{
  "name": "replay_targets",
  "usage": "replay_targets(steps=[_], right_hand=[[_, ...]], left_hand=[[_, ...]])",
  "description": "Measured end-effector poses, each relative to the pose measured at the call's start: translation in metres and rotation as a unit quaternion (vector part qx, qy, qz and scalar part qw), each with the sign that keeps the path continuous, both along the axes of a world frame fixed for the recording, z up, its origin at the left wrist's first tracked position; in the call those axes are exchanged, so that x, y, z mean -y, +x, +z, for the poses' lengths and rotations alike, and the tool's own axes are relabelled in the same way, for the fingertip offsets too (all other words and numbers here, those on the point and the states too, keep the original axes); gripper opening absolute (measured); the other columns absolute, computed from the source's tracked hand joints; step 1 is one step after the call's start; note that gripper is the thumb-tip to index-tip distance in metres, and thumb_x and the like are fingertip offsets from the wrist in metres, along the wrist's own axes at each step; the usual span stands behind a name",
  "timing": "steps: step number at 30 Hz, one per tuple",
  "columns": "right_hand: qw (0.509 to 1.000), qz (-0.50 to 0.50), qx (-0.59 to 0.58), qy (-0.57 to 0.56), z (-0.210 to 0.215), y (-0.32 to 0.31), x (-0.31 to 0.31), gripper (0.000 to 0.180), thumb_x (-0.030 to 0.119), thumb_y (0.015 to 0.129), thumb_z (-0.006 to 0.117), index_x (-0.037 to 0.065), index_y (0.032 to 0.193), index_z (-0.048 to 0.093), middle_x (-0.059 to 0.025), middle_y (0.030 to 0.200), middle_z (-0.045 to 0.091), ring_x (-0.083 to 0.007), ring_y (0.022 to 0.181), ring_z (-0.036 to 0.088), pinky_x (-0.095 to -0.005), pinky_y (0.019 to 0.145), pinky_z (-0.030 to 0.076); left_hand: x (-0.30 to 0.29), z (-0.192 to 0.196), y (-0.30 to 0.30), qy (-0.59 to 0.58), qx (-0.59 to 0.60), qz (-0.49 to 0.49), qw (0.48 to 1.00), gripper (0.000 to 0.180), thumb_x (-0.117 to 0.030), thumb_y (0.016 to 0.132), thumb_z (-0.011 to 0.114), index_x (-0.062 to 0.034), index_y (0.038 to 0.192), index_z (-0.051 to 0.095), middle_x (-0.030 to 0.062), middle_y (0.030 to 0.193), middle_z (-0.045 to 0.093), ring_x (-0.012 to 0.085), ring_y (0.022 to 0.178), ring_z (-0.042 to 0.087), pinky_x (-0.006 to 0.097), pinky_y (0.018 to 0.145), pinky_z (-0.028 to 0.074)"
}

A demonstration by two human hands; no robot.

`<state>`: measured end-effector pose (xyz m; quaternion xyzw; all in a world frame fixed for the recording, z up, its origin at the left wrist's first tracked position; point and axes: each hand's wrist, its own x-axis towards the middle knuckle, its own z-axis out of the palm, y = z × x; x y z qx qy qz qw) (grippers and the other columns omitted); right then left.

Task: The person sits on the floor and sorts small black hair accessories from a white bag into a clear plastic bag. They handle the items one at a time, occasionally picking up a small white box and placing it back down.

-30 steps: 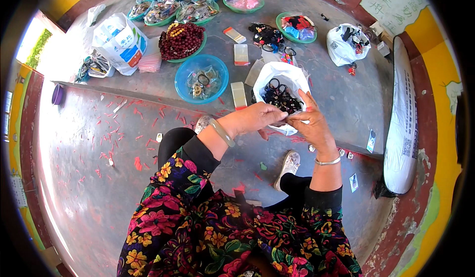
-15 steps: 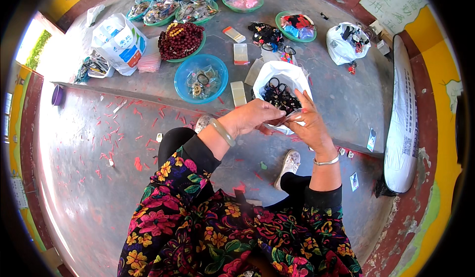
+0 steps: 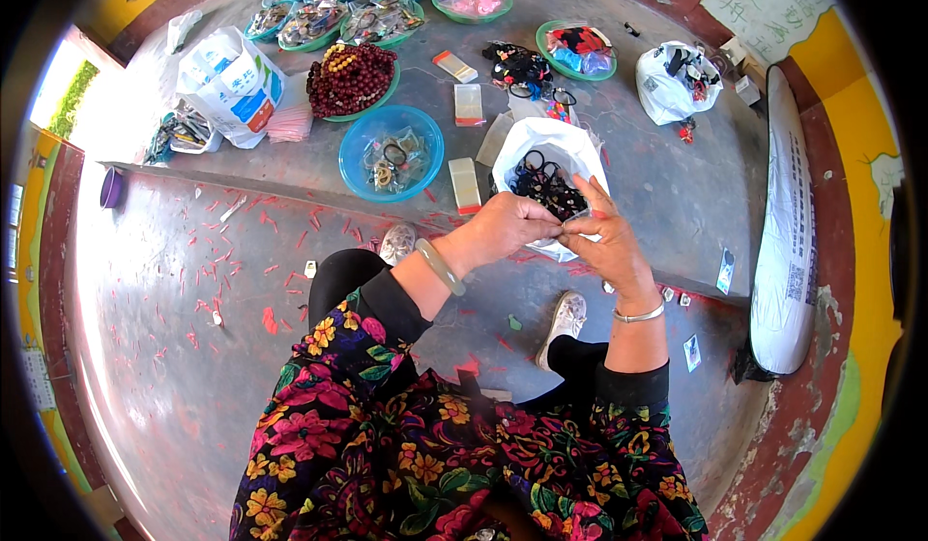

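My left hand (image 3: 509,224) and my right hand (image 3: 606,241) meet at their fingertips over the near rim of a white sack (image 3: 596,149). Thumb and fingers of each are pinched on what looks like a small clear plastic bag, mostly hidden by the fingers. The other fingers of my right hand are raised and spread. Inside the sack, just beyond my fingers, lies a pile of black hair ties (image 3: 543,181). A blue basin (image 3: 350,175) with small clear packets stands left of the sack. Between them lies a flat pale box (image 3: 465,186).
Dark red beads (image 3: 355,79) fill a green basin. Several basins of packets stand at the far left. A printed white bag (image 3: 232,87) stands left. Another white bag (image 3: 667,96) and a long wrapped roll (image 3: 788,232) are at right. A low step edge crosses the floor (image 3: 242,328), which has red scraps.
My fingertips have drawn closer together, and my left hand has turned slightly. The clear plastic between them shows less. The other things stay in place.
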<state>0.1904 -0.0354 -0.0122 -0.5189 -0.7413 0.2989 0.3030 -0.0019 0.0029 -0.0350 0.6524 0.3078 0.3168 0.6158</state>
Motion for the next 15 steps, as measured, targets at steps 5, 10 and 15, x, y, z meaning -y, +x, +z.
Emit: replay_targets(steps=[5,10,15], right_hand=[[1.0,-0.013,0.019,-0.004,0.0,0.001,0.002,0.016,0.01,0.066,0.074,0.012,0.082,0.071,-0.0157,0.137,0.038,-0.0348,0.132,0.025,-0.0402,0.105,0.026],[1.0,-0.004,-0.001,-0.016,0.002,0.0,0.003,0.017,0.01,0.066,0.074,0.011,0.082,0.071,-0.0158,0.137,0.038,-0.0344,0.132,0.024,-0.0402,0.105,0.027],[1.0,-0.021,0.018,-0.005,-0.001,-0.001,0.002,0.016,0.01,0.066,0.074,0.011,0.082,0.07,-0.0171,0.138,0.036,-0.0353,0.133,0.024,-0.0412,0.104,0.027]], left_hand=[[0.002,0.017,-0.002,-0.087,-0.091,-0.022,0.992,0.021,-0.019,0.086,0.059,-0.0037,0.097,0.068,-0.0013,0.065,0.058,0.0028,0.05,0.046,0.02,0.043,0.037],[0.001,0.009,0.0,-0.057,-0.096,-0.017,0.994,0.021,-0.019,0.086,0.058,-0.0038,0.099,0.066,-0.0018,0.065,0.058,0.0034,0.049,0.045,0.02,0.042,0.036],[0.002,0.02,-0.003,-0.18,-0.039,-0.036,0.982,0.028,-0.022,0.086,0.06,-0.0047,0.107,0.062,-0.001,0.075,0.06,0.0038,0.054,0.046,0.019,0.044,0.036]])
